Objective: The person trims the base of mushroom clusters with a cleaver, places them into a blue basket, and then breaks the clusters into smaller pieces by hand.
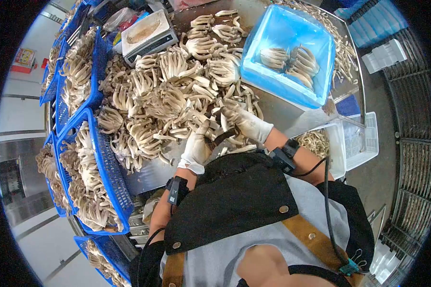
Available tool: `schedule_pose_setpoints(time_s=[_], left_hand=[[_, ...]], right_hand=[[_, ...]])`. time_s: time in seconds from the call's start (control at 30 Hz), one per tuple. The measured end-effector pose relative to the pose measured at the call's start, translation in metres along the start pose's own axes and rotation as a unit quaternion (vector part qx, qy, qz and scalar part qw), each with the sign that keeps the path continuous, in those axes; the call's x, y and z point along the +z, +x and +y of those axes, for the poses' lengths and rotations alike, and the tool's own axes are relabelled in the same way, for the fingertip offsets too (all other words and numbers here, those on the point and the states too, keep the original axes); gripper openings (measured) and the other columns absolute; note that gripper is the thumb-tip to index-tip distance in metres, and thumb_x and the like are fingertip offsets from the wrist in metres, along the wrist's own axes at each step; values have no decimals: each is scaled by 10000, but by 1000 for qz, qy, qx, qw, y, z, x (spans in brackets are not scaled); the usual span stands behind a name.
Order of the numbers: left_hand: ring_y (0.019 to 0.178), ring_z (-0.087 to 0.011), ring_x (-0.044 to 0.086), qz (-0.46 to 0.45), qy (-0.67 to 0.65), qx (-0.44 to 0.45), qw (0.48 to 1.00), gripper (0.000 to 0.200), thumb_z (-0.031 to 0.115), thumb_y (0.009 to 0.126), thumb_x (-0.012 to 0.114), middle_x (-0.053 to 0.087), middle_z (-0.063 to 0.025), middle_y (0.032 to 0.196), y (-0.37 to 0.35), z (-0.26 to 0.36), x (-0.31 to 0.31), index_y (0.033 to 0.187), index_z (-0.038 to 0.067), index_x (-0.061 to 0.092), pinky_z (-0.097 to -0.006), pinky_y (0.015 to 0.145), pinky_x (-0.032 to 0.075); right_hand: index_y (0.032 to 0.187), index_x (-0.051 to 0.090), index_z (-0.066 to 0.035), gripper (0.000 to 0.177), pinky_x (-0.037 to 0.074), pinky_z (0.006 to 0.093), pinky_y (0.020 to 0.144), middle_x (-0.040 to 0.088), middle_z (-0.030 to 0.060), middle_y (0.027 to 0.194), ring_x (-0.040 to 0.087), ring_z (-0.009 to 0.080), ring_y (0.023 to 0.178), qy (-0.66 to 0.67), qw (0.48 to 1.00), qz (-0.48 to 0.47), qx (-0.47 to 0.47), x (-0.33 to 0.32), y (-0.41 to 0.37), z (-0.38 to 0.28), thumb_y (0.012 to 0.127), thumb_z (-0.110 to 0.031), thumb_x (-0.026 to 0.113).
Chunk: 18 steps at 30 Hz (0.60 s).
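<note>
Both hands wear white gloves and work at the near edge of a large heap of pale-stemmed, brown-capped mushrooms (163, 103). My left hand (195, 149) is closed at one end of a dark, narrow piece (224, 137) that slants up to the right; I cannot tell what it is. My right hand (249, 123) reaches in from the right, its fingers curled around a pale mushroom stem (223, 123) just above the dark piece. Loose stems lie around the fingers of both hands.
A blue-lined bin (254, 79) with a few mushroom clusters stands behind my right hand. Beyond the heap is a weighing scale (148, 36). Blue baskets (111, 184) full of mushrooms line the left. White crates (337, 148), one holding mushroom pieces, sit at the right.
</note>
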State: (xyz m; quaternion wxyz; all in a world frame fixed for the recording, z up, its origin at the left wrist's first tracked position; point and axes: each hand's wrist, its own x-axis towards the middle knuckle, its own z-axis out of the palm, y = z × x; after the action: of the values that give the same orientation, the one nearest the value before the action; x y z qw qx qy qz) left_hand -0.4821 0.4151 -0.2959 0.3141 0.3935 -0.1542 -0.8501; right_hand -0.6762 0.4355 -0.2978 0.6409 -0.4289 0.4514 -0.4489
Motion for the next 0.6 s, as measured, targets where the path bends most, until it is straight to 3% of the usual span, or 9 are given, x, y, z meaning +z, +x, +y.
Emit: schedule_pose_setpoints(time_s=[0.13,0.23,0.33,0.4,0.43,0.47,0.5,0.53,0.6], left_hand=[[919,-299,642,52,-41,-50,997,399,284,979,544,619,-116,1088,6,-3,-9,1278,31,469,-466,811,562],[908,-294,641,-11,-88,-61,994,412,292,978,546,622,-114,1060,-2,-3,13,1297,43,467,-451,792,562],[850,-238,621,32,16,16,999,358,256,966,565,616,-82,1054,8,-1,-6,1262,63,508,-432,785,556],[883,-193,637,31,120,91,988,333,256,980,530,641,-83,1041,18,8,-14,1248,59,535,-372,727,554],[869,-178,634,40,233,114,965,300,229,978,522,649,-69,1018,26,15,-23,1223,59,555,-349,715,536],[854,-164,632,47,341,139,928,270,202,976,515,657,-55,996,35,23,-33,1198,58,574,-326,704,518],[856,-182,632,77,413,147,895,261,203,973,501,668,-65,986,42,28,-36,1142,35,606,-335,716,484],[853,-195,618,35,575,186,796,287,225,963,500,665,-84,978,26,46,-19,1113,9,613,-364,723,468],[877,-197,597,25,526,182,830,335,250,953,509,661,-95,1010,18,60,-4,1150,-6,597,-350,785,464]], right_hand=[[1243,540,-8,337,469,270,823,613,73,1104,560,130,976,151,984,-35,83,-4,-24,-10,967,-200,553],[1280,503,1,387,496,307,804,638,164,1010,626,211,915,-247,968,-2,-50,-14,-21,9,915,-111,570],[1279,531,-10,411,497,353,753,646,208,952,627,277,848,-280,954,67,80,-19,-13,10,872,-59,562],[1285,563,-50,411,485,312,631,628,139,864,580,157,692,-343,931,79,99,-27,-14,-30,875,-51,537],[1284,558,-40,417,437,349,538,582,96,689,500,146,541,-333,934,80,98,-34,-13,-27,869,-42,522],[1257,570,-29,376,477,324,621,631,116,796,566,155,656,-369,921,93,87,-45,-10,-19,883,-65,550],[1235,586,-34,378,484,355,733,647,174,911,607,239,807,-348,928,109,81,-49,-16,-28,862,-84,563],[1214,602,-38,381,490,386,845,664,231,1026,649,322,959,-325,935,123,76,-53,-24,-38,840,-103,576],[1179,623,-35,330,473,343,883,658,185,1101,636,251,996,-341,931,134,4,-68,-54,-49,869,-139,581]])
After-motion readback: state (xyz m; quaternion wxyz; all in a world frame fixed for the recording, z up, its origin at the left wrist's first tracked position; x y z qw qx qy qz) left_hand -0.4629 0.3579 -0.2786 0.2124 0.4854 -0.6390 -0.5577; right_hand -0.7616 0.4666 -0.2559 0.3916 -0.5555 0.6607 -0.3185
